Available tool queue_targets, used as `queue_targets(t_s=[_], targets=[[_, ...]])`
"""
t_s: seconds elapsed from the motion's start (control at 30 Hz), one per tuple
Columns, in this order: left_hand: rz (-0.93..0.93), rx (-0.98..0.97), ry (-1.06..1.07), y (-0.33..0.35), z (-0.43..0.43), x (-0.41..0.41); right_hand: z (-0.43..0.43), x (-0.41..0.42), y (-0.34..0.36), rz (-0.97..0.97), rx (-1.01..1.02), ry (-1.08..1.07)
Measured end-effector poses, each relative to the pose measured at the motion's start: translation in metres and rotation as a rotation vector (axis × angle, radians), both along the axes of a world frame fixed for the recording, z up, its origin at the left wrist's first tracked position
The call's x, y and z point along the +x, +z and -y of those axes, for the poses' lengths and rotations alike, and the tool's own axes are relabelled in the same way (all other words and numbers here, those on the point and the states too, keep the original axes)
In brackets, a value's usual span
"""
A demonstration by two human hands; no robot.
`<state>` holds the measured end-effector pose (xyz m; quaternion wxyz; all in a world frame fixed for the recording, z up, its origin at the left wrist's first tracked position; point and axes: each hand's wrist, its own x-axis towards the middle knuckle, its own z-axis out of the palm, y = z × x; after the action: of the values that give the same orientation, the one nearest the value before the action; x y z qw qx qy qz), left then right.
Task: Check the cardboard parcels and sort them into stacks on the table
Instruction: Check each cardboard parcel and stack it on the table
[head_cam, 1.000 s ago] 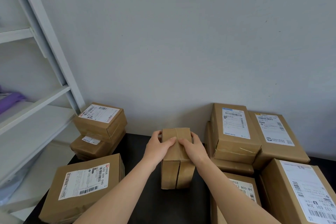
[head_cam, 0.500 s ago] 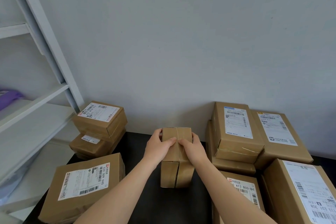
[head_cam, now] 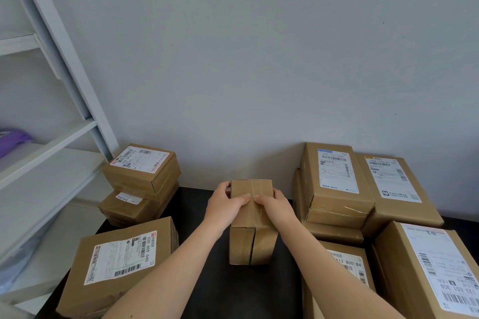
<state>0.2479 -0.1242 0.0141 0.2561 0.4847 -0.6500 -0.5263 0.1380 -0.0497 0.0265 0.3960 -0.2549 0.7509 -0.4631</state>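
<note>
— Where's the parcel [head_cam: 252, 241] being checked?
— Middle of the black table [head_cam: 241, 292], stood on end, long side upright. The left hand [head_cam: 225, 204] and right hand [head_cam: 276, 206] each curl round its top, thumbs meeting in front, neither hand nearer.
— Room around it?
— A left stack [head_cam: 141, 179], a right stack [head_cam: 334, 189], wall [head_cam: 259, 59] behind, shelves [head_cam: 51, 153] leftward.

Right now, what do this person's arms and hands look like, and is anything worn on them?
Both are uncovered. The left forearm and right forearm show no sleeve anywhere up to the picture's lower edge. The left hand and right hand have no gloves. No watch, bracelet or ring can be seen on the parts in view.
</note>
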Motion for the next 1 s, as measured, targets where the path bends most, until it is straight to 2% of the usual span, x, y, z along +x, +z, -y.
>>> queue_targets(t_s=[0.3,0.4,0.6,0.67,0.73,0.83,1.0], targets=[[-0.013,-0.053,0.001,-0.007,-0.008,0.004,-0.01,0.0,0.003,-0.065,0.017,0.033],[-0.11,0.053,0.03,-0.01,-0.012,0.013,-0.016,0.0,0.004,-0.088,0.024,0.082],[-0.132,0.245,0.116,-0.03,-0.018,0.035,-0.024,-0.003,-0.004,0.136,0.07,-0.12],[-0.077,0.228,0.088,-0.039,-0.021,0.039,-0.031,-0.005,-0.014,0.059,0.109,-0.122],[0.063,0.173,0.015,-0.047,-0.024,0.044,-0.039,-0.005,-0.023,-0.01,0.158,-0.096],[0.252,0.117,-0.136,-0.053,-0.031,0.051,-0.05,-0.004,-0.031,0.022,0.252,-0.023],[0.323,0.14,-0.334,-0.056,-0.043,0.054,-0.061,0.006,-0.045,-0.028,0.382,0.222]])
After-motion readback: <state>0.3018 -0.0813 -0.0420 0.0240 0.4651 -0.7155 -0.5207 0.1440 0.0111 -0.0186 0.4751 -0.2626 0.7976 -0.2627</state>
